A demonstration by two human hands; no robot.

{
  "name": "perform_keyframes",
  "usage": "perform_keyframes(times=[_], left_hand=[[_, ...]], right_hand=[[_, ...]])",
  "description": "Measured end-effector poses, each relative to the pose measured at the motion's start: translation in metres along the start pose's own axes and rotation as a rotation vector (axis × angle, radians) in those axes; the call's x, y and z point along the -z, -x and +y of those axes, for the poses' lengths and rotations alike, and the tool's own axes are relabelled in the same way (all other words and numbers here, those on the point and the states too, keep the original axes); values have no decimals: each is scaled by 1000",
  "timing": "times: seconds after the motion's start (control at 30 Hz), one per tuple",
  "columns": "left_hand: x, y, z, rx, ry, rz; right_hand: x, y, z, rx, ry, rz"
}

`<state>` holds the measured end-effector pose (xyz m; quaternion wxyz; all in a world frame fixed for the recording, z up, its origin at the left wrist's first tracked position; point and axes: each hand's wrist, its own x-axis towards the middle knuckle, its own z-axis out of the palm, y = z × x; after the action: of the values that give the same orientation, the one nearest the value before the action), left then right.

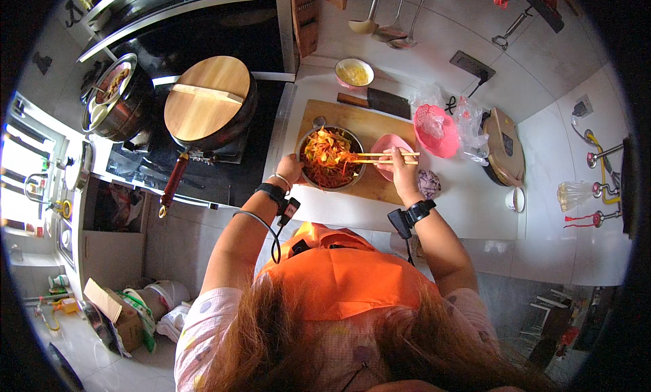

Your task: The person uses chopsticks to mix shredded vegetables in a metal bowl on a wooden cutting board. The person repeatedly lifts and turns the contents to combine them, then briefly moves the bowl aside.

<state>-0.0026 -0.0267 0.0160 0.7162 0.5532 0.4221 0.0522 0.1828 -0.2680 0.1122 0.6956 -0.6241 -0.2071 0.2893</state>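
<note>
A round metal bowl (362, 177) full of shredded vegetables (328, 158), orange shreds and pale leafy pieces among them, rests on a wooden cutting board (389, 189). My left hand (290, 169) grips the bowl's left rim. In my right hand (399, 164) is a pair of wooden chopsticks (371, 162), their tips in the vegetables at the bowl's right side. Beneath that hand sits a pink bowl (385, 144), partly hidden by the fingers and chopsticks. A cleaver (389, 103) with a wooden handle lies along the board's far edge.
Left of the board, a wok with a wooden lid (207, 98) stands on the black stove (264, 133), its handle pointing toward me. A small bowl of yellow food (354, 73) is at the back. To the right are a pink basket (447, 143), plastic bags (470, 127) and an electric appliance (504, 147).
</note>
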Motion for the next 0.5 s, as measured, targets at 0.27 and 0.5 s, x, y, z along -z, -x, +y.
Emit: perform_keyframes(times=[0.27, 0.5], left_hand=[[4, -8, -11, -3, 21, 21], [7, -24, -27, -77, -79, 51]], right_hand=[[-59, -8, -2, 244, 333, -134], [-67, -29, -17, 265, 631, -57]])
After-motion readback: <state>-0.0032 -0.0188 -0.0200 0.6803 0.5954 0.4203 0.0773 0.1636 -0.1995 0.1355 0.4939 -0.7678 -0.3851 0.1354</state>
